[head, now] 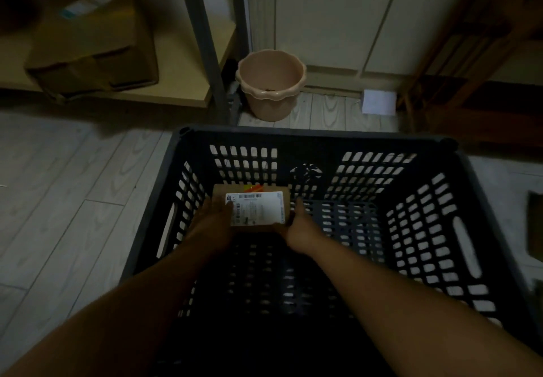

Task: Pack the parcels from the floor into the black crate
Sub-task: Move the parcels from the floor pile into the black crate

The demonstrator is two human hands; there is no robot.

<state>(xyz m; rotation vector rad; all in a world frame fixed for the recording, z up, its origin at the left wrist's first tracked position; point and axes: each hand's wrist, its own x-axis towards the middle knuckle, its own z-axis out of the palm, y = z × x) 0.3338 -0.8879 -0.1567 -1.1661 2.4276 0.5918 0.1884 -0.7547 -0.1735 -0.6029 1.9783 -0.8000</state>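
Note:
A large black crate [458, 230] with perforated walls fills the lower middle of the head view. Deep inside it, near the far-left corner, is a small brown cardboard parcel [258, 209] with a white shipping label on top. My left hand [216, 218] grips the parcel's left edge and my right hand [299, 224] grips its right edge. Both forearms reach down into the crate. Whether the parcel rests on the crate floor or hangs just above it is not visible.
A pink plastic bucket [271, 83] stands on the floor beyond the crate. A big cardboard box [91, 42] lies on a low wooden shelf at upper left, beside a grey metal post [205, 42]. A white paper [379, 102] leans on the wall. Wooden furniture stands at right.

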